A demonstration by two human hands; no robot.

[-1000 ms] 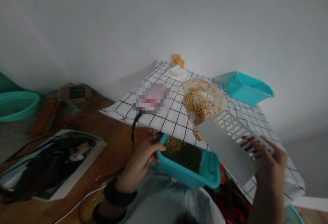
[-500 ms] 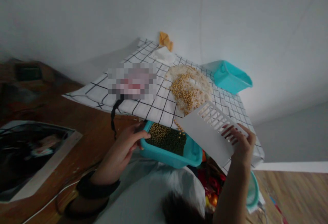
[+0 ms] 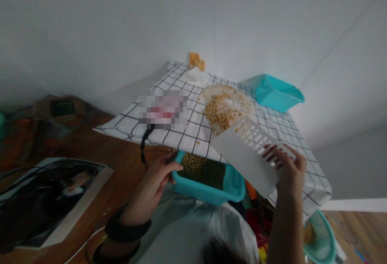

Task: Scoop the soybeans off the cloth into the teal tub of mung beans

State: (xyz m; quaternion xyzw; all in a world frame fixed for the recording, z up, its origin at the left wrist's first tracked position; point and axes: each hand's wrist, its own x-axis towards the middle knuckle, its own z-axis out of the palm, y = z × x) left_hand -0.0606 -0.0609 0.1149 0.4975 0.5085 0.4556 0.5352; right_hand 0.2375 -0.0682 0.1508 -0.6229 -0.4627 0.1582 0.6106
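My left hand (image 3: 152,185) grips the left end of a turquoise plastic bin (image 3: 201,189), held just below the table's front edge. Yellow soybeans (image 3: 191,165) lie at the bin's left, beside small dark green beans (image 3: 213,175); its right end shows bare plastic. My right hand (image 3: 288,169) is closed on a flat white slotted plastic board (image 3: 242,157), fingers at its slots. The board slants over the front of the table, its far corner near a spread of soybeans (image 3: 222,113) mixed with pale grains (image 3: 242,100).
A white grid-patterned cloth (image 3: 181,133) covers the table. Another turquoise bin (image 3: 273,94) stands by the wall, with a white heap (image 3: 196,76) and orange cloth (image 3: 196,61) at the back. A blurred-out object (image 3: 163,111) with a black strap lies left. A turquoise basket (image 3: 320,235) sits low right.
Soybeans that were dropping past the table edge into the bin are no longer in the air. Both hands keep their grips, while the whole view has shifted slightly.
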